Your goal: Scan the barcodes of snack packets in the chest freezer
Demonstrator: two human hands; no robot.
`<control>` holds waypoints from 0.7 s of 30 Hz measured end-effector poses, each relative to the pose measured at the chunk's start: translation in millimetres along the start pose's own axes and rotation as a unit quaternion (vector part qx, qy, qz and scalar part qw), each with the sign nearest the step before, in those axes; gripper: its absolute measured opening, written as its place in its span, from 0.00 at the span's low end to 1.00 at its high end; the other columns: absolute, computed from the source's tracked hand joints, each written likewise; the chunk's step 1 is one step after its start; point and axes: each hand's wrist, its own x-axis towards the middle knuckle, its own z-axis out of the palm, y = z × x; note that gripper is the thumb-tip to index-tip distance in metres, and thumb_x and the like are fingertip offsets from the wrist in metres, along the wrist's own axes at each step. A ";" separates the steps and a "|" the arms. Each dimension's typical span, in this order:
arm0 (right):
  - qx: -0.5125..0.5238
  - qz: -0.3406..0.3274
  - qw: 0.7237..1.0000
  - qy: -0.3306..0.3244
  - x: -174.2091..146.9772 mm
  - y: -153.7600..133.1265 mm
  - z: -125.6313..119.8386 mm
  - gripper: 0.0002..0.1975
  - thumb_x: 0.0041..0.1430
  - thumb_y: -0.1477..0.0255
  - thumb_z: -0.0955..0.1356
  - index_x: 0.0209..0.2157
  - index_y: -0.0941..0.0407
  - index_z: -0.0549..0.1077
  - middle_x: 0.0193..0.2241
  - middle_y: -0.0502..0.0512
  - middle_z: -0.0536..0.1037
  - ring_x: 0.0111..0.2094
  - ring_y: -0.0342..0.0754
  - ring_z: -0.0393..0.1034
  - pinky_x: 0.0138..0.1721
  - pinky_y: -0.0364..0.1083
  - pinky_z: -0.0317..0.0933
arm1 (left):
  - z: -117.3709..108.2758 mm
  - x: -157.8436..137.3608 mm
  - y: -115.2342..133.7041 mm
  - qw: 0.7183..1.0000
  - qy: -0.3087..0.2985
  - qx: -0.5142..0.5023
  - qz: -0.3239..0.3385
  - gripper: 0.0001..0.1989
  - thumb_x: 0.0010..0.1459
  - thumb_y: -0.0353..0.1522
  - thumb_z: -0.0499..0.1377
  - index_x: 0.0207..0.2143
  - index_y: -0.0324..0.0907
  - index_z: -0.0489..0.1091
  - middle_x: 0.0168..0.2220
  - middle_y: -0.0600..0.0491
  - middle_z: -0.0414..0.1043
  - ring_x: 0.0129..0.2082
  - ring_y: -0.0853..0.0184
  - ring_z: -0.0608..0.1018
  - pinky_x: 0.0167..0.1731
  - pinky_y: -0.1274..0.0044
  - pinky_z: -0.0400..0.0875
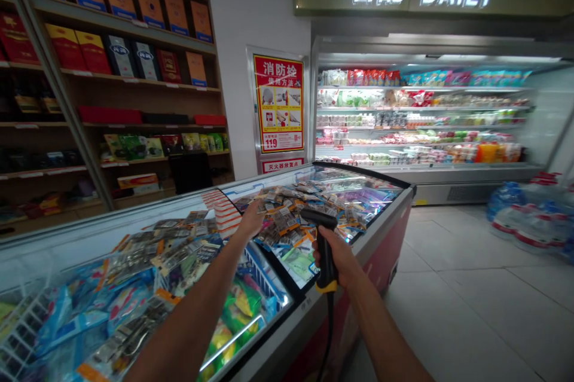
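My right hand point(337, 253) is closed round the upright handle of a black and yellow barcode scanner point(326, 244). The scanner's head points left over the freezer, and a black cable runs down from its base. My left hand point(252, 220) reaches across the chest freezer point(296, 310), beside a pile of small flat packets with orange edges point(284, 217). One of its fingers is stretched out; the others are mostly hidden, and I see nothing held. An orange-and-white striped piece point(222, 211) lies just left of that hand.
More packets and blue bags point(94, 316) fill the freezer's near left part, by a white wire basket point(27, 322). Shelves of boxes point(147, 5) stand at left, a lit refrigerated display point(421, 107) behind. Bottled water packs point(533, 214) stand on the floor at right.
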 end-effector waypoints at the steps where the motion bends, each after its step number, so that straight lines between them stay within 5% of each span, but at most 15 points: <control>1: 0.001 0.006 1.000 -0.008 0.0 2.9 4.5 0.12 0.46 0.63 0.67 0.26 0.58 0.66 0.14 0.46 0.68 0.12 0.39 0.60 0.11 0.39 0.56 | -17.5 -7.4 -6.7 0.997 -0.012 0.073 0.021 0.23 0.43 0.23 0.53 0.46 0.37 0.67 0.51 0.46 0.65 0.52 0.61 0.65 0.52 0.71 0.57; 7: -0.008 0.023 0.998 -0.052 -0.7 17.7 29.4 0.13 0.46 0.63 0.67 0.28 0.58 0.66 0.15 0.46 0.68 0.12 0.38 0.60 0.11 0.39 0.57 | -127.8 -73.5 -42.2 0.938 -0.153 0.309 -0.011 0.27 0.43 0.30 0.56 0.50 0.41 0.64 0.54 0.48 0.62 0.53 0.59 0.64 0.53 0.72 0.54; 11: -0.022 0.034 0.997 -0.059 -2.7 24.1 43.7 0.12 0.46 0.63 0.67 0.28 0.58 0.67 0.14 0.45 0.68 0.12 0.38 0.60 0.11 0.38 0.57 | -175.0 -121.9 -52.0 0.912 -0.208 0.349 -0.053 0.25 0.44 0.36 0.55 0.48 0.43 0.66 0.51 0.48 0.65 0.50 0.60 0.68 0.48 0.74 0.60; 15: -0.027 0.030 0.997 -0.065 -5.7 26.3 52.9 0.12 0.45 0.63 0.68 0.25 0.58 0.66 0.14 0.45 0.67 0.12 0.38 0.60 0.10 0.38 0.57 | -180.3 -139.9 -54.4 0.903 -0.208 0.367 -0.081 0.24 0.43 0.34 0.54 0.46 0.43 0.67 0.46 0.48 0.70 0.45 0.60 0.72 0.42 0.76 0.64; 21: -0.026 0.030 0.997 -0.070 -8.2 25.2 54.6 0.13 0.44 0.63 0.68 0.25 0.58 0.65 0.14 0.45 0.68 0.12 0.38 0.60 0.10 0.38 0.57 | -156.2 -110.9 -58.1 0.930 -0.156 0.329 -0.054 0.15 0.38 0.34 0.58 0.32 0.40 0.72 0.35 0.49 0.73 0.36 0.60 0.74 0.36 0.76 0.65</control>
